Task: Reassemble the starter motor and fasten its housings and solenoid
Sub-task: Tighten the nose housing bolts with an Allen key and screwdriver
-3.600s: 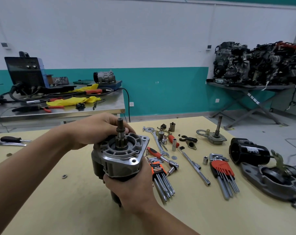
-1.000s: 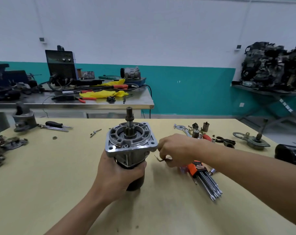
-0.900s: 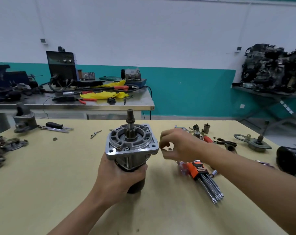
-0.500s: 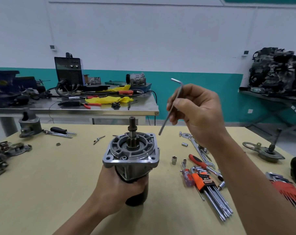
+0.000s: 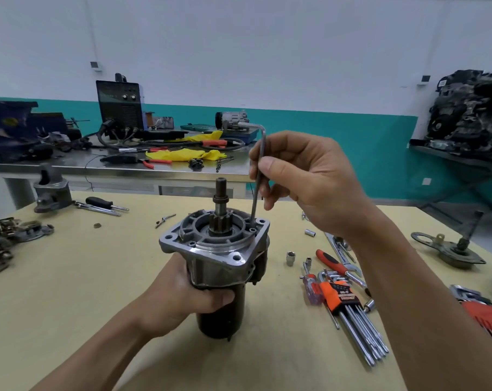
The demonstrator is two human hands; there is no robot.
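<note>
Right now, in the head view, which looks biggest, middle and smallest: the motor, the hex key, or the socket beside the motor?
1. motor
2. hex key, long but thin
3. socket
All three are about equally near, so the order holds.

The left grip [image 5: 182,294] holds the starter motor [image 5: 219,249] upright on the table [image 5: 70,320]. The right grip [image 5: 309,179] pinches an L-shaped hex key [image 5: 263,142], its tip down at the flange's far right corner.
</note>
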